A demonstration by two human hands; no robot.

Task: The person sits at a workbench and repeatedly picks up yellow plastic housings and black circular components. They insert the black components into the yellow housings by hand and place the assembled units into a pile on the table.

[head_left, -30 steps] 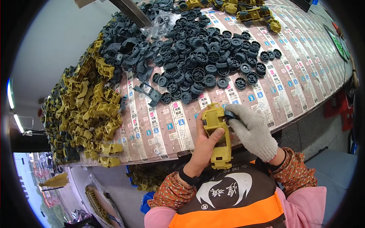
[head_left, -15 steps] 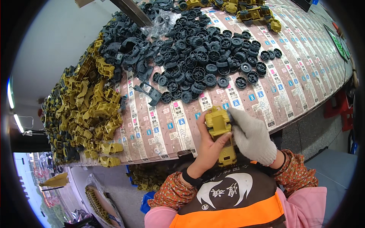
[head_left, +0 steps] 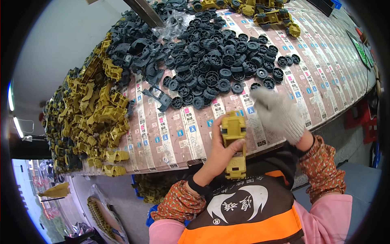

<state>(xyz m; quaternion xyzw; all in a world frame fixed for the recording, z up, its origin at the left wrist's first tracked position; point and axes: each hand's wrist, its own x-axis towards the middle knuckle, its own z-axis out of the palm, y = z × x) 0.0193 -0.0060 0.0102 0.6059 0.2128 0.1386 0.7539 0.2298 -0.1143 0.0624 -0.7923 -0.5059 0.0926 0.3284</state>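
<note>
Since half a second ago, the right hand (head_left: 280,114) has left the side of the toy and gone forward and outward over the table (head_left: 325,75), up to the near edge of the wheel pile. It wears a pale knitted glove, and its fingertips partly cover a wheel (head_left: 255,86) there; from where I stand I can't tell whether they are gripping it or only above it.

The bare left hand (head_left: 217,158) has barely shifted. It is clamped around the yellow toy vehicle body (head_left: 233,127), thumb across the front and fingers along the left side. The body points lengthwise away from the wearer, held at the table's near edge, its lower end in front of the dark apron (head_left: 239,199).

Past the hands lies the pile of dark ribbed toy wheels (head_left: 214,62), with three loose wheels (head_left: 289,60) off to its right. Farther left are heaped dark plastic parts (head_left: 140,51) and, nearer, yellow plastic shells (head_left: 95,110). A clear plastic bag (head_left: 174,25) sits by the metal post (head_left: 144,12). At the far side lie yellow toy vehicles (head_left: 274,17).
</note>
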